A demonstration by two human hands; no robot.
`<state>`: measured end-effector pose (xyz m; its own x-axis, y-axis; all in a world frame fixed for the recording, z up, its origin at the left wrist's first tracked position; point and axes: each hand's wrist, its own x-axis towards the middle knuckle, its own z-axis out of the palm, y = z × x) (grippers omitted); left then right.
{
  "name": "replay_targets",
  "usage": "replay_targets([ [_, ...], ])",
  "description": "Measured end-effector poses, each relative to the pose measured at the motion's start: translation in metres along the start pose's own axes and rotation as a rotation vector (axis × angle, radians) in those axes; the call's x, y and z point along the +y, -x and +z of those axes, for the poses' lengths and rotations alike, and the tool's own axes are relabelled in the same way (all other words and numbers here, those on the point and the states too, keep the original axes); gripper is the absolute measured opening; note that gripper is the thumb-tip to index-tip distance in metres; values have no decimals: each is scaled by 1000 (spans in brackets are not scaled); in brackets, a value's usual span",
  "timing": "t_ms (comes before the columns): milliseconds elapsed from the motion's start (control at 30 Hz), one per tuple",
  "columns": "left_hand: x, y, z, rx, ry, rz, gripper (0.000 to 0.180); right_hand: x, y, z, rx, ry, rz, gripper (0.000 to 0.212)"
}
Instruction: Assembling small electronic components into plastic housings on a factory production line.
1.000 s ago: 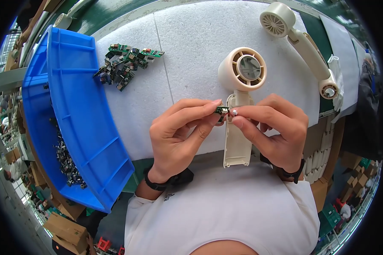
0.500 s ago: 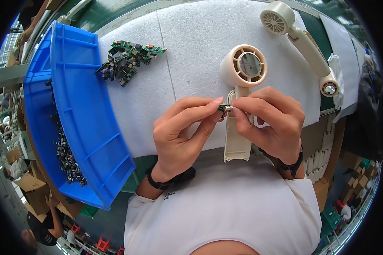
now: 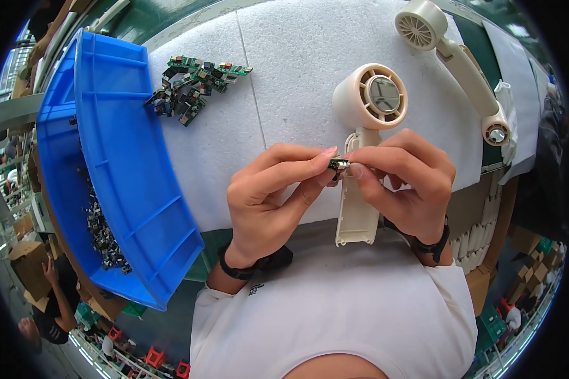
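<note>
Between the fingertips of my left hand (image 3: 272,192) is a small green circuit board (image 3: 339,163) with metal connectors. My right hand (image 3: 411,183) pinches the board's other end, its thumb and forefinger close against my left fingertips. Right behind the board lies a cream handheld fan (image 3: 373,98), its round head away from me and its open, hollow handle (image 3: 356,218) toward me. My hands hover over that handle and hide part of it. Fingers cover much of the board's detail.
A white foam sheet (image 3: 297,57) covers the table, with a pile of circuit boards (image 3: 193,85) at its far left. The blue bin (image 3: 136,170) on the left holds many small parts (image 3: 104,237). Another cream fan (image 3: 464,76) lies far right, beside a white cloth (image 3: 506,120).
The whole scene sits slightly further right in the picture. Both hands still pinch the board, which is turned a little. At the lower left, another person has shifted with a cardboard box.
</note>
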<state>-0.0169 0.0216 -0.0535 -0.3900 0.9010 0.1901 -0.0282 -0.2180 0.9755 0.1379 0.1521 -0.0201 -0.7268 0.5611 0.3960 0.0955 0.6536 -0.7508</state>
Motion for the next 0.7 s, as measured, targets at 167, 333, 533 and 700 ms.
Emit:
replay_targets([
  [167, 3, -4, -3, -35, 188, -76, 37, 8, 2, -7, -78, -222, 182, 21],
  [333, 4, -8, -7, -105, 237, -152, 37, 20, 6, -2, -43, -384, 180, 18],
  [533, 4, -8, -6, -102, 147, -141, 38, 21, 4, -7, -158, -492, 263, 14],
  [700, 3, -6, -5, -83, 52, -101, 39, 19, 7, -2, -115, -576, 291, 13],
])
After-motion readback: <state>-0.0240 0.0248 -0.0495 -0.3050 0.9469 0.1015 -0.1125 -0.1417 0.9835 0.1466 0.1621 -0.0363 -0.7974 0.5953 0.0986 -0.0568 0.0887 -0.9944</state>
